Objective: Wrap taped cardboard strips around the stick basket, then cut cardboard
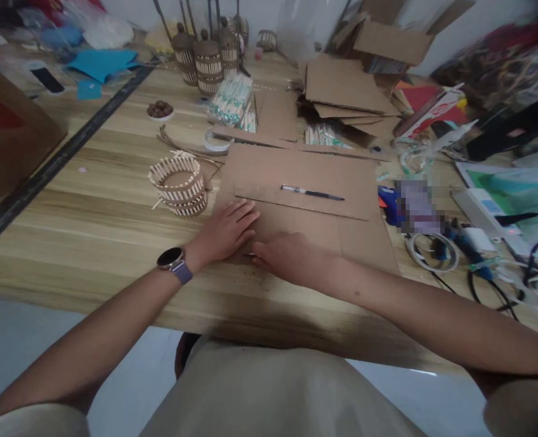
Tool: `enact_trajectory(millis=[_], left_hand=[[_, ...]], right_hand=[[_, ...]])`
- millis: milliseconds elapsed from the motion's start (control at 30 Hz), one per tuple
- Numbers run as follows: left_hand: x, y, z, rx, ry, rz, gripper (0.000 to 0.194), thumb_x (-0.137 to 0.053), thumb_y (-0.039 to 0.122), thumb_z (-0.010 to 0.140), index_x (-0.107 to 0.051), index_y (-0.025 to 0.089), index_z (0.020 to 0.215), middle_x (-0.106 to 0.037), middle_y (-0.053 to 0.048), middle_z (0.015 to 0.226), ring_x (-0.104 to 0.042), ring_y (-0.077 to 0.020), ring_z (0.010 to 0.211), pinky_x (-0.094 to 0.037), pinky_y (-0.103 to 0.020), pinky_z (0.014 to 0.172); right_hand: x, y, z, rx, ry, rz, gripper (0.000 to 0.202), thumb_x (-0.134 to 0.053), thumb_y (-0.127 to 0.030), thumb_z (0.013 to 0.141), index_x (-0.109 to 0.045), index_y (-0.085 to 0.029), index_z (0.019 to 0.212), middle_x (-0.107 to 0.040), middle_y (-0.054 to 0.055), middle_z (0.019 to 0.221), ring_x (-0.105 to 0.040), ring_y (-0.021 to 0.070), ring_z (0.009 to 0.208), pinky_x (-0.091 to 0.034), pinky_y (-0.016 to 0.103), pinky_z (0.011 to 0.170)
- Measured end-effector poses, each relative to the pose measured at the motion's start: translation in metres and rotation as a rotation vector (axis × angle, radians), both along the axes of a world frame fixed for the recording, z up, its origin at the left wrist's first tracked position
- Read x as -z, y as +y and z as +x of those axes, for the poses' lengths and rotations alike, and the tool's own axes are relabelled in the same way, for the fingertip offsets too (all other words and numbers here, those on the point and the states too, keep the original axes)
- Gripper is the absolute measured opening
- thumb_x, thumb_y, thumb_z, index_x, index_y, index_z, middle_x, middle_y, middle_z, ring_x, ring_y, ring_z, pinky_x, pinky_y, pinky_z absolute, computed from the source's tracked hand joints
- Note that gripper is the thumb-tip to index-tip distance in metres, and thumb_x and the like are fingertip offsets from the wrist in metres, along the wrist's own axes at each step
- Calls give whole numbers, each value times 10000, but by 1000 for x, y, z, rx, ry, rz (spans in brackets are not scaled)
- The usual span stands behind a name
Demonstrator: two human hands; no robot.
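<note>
A large sheet of brown cardboard (291, 227) lies on the wooden table in front of me. My left hand (229, 229) rests flat on its left edge, fingers stretched out. Close beside it, my right hand (291, 258) is closed low over the cardboard near its front left corner. Something thin shows at its fingertips, too small and blurred to name. On a narrower cardboard strip (260, 191) farther back lies a black pen (312, 192). Left of the cardboard stands a small round basket (178, 185) made of short pale sticks and brown bands.
Behind are bundles of wooden sticks (232, 97), a tape roll (217, 141), stacked cardboard (342, 85) and finished stick lanterns (208, 64). A bowl of brown balls (160, 110) sits at back left. Cables (433, 252) and a power strip (483, 209) crowd the right; a big box (14, 133) stands left.
</note>
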State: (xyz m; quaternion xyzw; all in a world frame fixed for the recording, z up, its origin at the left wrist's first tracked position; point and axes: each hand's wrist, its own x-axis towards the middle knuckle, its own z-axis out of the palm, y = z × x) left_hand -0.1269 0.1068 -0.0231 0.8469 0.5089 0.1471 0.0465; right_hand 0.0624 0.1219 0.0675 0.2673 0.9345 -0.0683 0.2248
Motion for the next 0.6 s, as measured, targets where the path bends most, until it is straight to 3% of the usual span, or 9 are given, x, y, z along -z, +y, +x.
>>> enact_trajectory(millis=[400,600], left_hand=[[0,-1,2,-4,8,29,476,-390,377,1049,-516,99,1414,-477,-190,1527,-371,-324,1459,-345,-534,1172],[1,-1,2,8,33,58,479,-394,365,1047,-522,73,1404,-480,-200,1521,-387,-342,1446,-341,-517,1177]], right_hand=[[-1,-2,-10,-13,-75,-9,324,-389,-158,1012,-676,-165,1164,-775,141,894,-751,271,828,-538,322,618],[-16,-6,-24,-50,-162,-16,359,-418,-8,932,-704,-101,1128,-757,190,1030,-740,294,946,-565,344,669]])
